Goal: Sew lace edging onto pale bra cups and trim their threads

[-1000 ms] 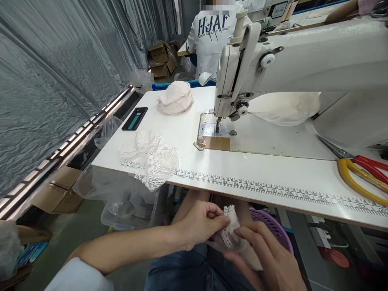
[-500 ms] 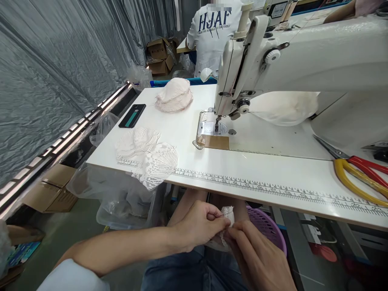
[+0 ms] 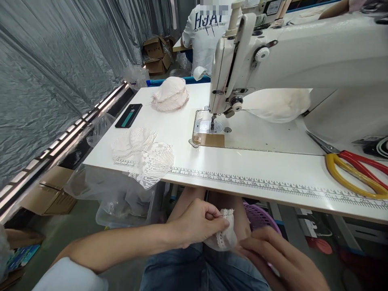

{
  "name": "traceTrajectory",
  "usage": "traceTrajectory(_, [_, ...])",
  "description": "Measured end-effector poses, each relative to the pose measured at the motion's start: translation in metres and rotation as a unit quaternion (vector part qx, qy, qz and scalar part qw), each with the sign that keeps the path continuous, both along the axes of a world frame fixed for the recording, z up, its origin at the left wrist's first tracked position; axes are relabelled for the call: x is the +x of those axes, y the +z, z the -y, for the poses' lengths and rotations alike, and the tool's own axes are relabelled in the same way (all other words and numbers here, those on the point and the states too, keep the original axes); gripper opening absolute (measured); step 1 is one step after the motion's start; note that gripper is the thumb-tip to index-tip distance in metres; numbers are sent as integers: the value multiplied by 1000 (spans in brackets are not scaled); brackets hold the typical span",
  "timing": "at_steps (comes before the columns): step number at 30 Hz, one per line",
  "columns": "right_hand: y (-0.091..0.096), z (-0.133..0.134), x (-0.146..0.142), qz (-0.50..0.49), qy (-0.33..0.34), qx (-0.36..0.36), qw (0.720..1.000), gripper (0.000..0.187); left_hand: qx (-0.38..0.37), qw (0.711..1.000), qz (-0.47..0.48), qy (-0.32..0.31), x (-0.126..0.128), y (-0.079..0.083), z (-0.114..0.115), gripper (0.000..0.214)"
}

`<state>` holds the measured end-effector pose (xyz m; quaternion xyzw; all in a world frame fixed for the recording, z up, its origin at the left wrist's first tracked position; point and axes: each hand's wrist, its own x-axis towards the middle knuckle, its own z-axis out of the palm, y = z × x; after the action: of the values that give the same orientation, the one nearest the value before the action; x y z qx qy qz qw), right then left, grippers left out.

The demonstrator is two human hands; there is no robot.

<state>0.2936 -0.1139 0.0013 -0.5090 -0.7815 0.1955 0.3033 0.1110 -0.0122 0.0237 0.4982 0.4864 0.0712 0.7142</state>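
My left hand [image 3: 201, 224] pinches the upper edge of a small white lace-trimmed fabric piece [image 3: 226, 236], which hangs above my lap below the table edge. To the right of that piece, my right hand [image 3: 279, 254] is closed, thumb against the fingers. Whatever lies between those fingertips is too small or hidden to make out. On the table's left front corner lie white lace pieces [image 3: 156, 161], partly over the edge. Behind them rests a stack of pale pink fabric cups [image 3: 170, 95].
A white sewing machine [image 3: 285, 56] stands on the table [image 3: 254, 163], whose front edge carries a printed ruler. Scissors with red and yellow handles [image 3: 351, 173] lie right; a dark phone [image 3: 128, 116] lies left. Below are a purple basket [image 3: 263, 218] and plastic bin [image 3: 121, 214]. A person [image 3: 204, 40] sits beyond.
My right hand has moved right, away from the lace-trimmed piece, leaving more of it in sight. My left hand keeps its pinch. The whole view has shifted slightly.
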Motion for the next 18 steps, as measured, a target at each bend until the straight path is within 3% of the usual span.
traceTrajectory(3, [10,-15,-26,-16,22,7,1000,14,-9,1000,-4,7,2,1,3,28])
traceTrajectory(12, [-12,-13,-34,22,-15,16,1000,13,-20,1000,8,17,-1,-7,5,34])
traceTrajectory(18, [-12,-12,-33,-61,-16,-64,996,16,-9,1000,-5,12,-1,-1,2,26])
